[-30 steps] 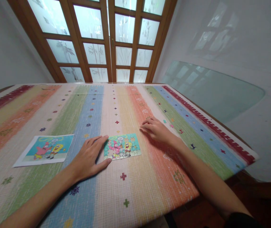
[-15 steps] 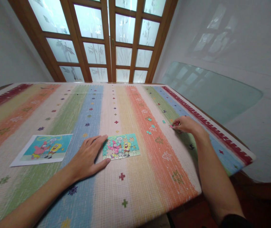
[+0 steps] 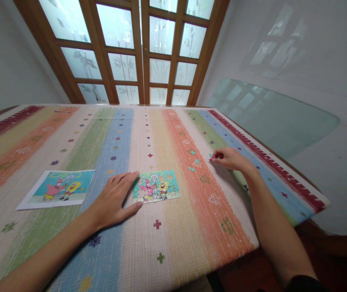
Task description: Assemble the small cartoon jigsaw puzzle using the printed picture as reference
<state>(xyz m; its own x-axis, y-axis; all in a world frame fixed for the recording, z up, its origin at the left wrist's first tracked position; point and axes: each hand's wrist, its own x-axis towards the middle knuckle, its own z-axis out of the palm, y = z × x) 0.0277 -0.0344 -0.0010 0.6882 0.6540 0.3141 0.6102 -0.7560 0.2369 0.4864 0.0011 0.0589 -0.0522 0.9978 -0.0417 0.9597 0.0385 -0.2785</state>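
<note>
A small cartoon jigsaw puzzle (image 3: 156, 186) lies almost whole on the striped tablecloth (image 3: 106, 251). My left hand (image 3: 116, 199) rests flat beside its left edge, fingers spread, thumb and forefinger touching the puzzle. My right hand (image 3: 228, 158) is out to the right on the cloth, its fingertips pinched together on something I cannot make out. A few loose teal puzzle pieces (image 3: 193, 152) lie between the puzzle and that hand.
A printed picture (image 3: 58, 189) of the same cartoon lies to the left of the puzzle. Wooden glass-paned doors (image 3: 144, 52) stand behind the table. The table's right edge runs diagonally by a pale wall and a glass panel (image 3: 267, 115).
My right hand went from beside the puzzle's upper right corner out to the right, then drew slightly back left with its fingertips pinched. The left hand stayed put.
</note>
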